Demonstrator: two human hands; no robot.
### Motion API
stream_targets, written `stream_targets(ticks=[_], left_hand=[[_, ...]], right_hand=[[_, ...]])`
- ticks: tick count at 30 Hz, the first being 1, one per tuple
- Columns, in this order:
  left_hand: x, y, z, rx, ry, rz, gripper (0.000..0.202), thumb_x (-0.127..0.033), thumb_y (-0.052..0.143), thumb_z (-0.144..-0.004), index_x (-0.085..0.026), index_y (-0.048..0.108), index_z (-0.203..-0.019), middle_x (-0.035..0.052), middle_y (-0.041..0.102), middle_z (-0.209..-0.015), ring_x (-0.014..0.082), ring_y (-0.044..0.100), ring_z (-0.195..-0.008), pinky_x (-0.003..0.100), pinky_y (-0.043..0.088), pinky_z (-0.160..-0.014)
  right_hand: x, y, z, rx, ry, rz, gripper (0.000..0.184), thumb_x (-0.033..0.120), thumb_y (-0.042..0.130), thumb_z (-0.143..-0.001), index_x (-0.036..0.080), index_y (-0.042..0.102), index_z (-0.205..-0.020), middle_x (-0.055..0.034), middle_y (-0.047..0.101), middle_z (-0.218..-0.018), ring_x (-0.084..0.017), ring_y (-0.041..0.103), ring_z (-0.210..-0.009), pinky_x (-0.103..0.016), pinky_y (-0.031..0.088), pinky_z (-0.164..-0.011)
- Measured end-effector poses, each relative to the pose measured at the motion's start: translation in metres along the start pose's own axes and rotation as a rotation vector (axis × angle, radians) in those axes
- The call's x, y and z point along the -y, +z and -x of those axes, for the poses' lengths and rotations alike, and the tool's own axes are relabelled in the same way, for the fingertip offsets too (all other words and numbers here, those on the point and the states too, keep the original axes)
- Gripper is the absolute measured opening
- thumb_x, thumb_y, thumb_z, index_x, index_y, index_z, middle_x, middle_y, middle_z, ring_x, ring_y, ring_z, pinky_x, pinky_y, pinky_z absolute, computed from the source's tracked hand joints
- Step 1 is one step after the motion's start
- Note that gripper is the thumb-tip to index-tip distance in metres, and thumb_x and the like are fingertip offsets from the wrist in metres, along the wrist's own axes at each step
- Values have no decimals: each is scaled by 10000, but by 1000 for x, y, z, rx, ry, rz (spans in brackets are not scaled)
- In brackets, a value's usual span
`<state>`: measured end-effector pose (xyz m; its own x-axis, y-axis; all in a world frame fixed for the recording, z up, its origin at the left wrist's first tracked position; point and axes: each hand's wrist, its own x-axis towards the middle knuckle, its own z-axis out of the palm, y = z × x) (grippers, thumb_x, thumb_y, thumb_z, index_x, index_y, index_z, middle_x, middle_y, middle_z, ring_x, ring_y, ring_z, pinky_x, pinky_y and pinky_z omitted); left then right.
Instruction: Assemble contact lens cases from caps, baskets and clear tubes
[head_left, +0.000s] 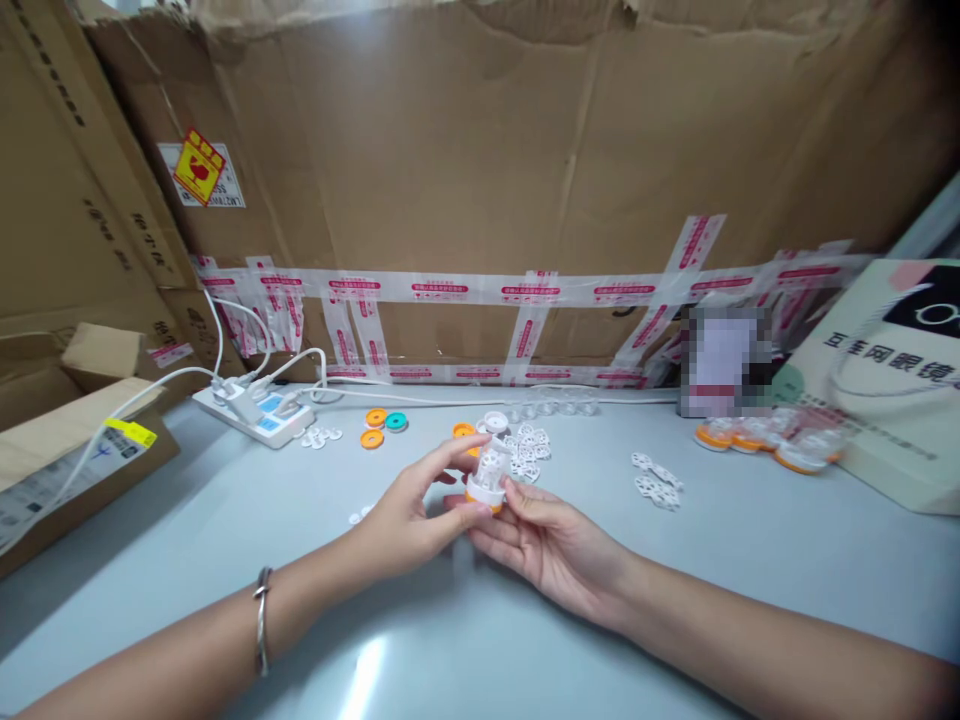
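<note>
A small container with a clear dome, white openwork parts inside and a white-and-orange base [487, 480] is held upright between my hands above the table. My right hand [551, 540] grips the base from the right, its thumb at the side and fingers underneath. My left hand [420, 515] closes around it from the left, with fingers near the dome's top and thumb at the base. Just behind lie white perforated pieces [531, 445], a white ring-shaped part [493, 422] and an orange ring cap [463, 431], partly hidden by my left hand.
Orange caps [372, 438] and a teal cap [396, 422] lie left of centre. Clear domes [562, 405] line the back. Further right are white perforated pieces [657, 482] and several orange-based containers [802, 450]. A power strip [259, 410] and large cardboard box [465, 150] border the table.
</note>
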<state>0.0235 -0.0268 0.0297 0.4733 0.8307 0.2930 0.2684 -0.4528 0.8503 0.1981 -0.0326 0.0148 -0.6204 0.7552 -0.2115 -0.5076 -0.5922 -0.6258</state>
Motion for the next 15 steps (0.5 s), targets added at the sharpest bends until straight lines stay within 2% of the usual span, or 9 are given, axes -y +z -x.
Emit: stream_targets(ticks=[3, 6, 10, 13, 15], left_hand=[[3, -1, 1, -71, 67, -137, 470, -246, 595, -794, -246, 435, -1236, 72, 575, -1121, 200, 540, -1024, 393, 406, -936], [8, -2, 3, -110, 135, -294, 497, -273, 633, -774, -244, 441, -1231, 71, 595, -1113, 210, 545, -1022, 405, 405, -929], [11, 0, 5, -119, 247, -435, 581, -377, 676, -730, -262, 433, -1245, 68, 623, -1065, 222, 567, -985, 418, 412, -904], [8, 0, 7, -100, 244, -462, 714, -438, 667, -717, -286, 321, -1323, 97, 577, -1143, 251, 529, -1057, 439, 406, -913], [5, -1, 9, -72, 199, -464, 684, -437, 637, -747, -287, 302, -1324, 110, 529, -1208, 261, 487, -1117, 445, 400, -927]], right_hand=[[3, 1, 0, -62, -14, 142, 187, 281, 539, -854, 173, 553, -1005, -49, 698, -820, -116, 675, -764, -272, 506, -789], [6, 2, -1, -59, -75, 330, 246, 366, 583, -814, 182, 585, -978, -29, 676, -827, -102, 640, -725, -265, 493, -748], [6, 2, -4, -67, -180, 603, 255, 337, 693, -708, 176, 634, -897, -1, 640, -834, -100, 576, -746, -240, 448, -735], [12, 1, -2, -152, -265, 766, 266, 364, 710, -668, 164, 641, -829, -1, 631, -776, -127, 566, -744, -271, 436, -745], [24, -4, 6, -258, -342, 853, 310, 389, 722, -636, 169, 634, -836, -16, 641, -799, -151, 576, -760, -298, 438, -762]])
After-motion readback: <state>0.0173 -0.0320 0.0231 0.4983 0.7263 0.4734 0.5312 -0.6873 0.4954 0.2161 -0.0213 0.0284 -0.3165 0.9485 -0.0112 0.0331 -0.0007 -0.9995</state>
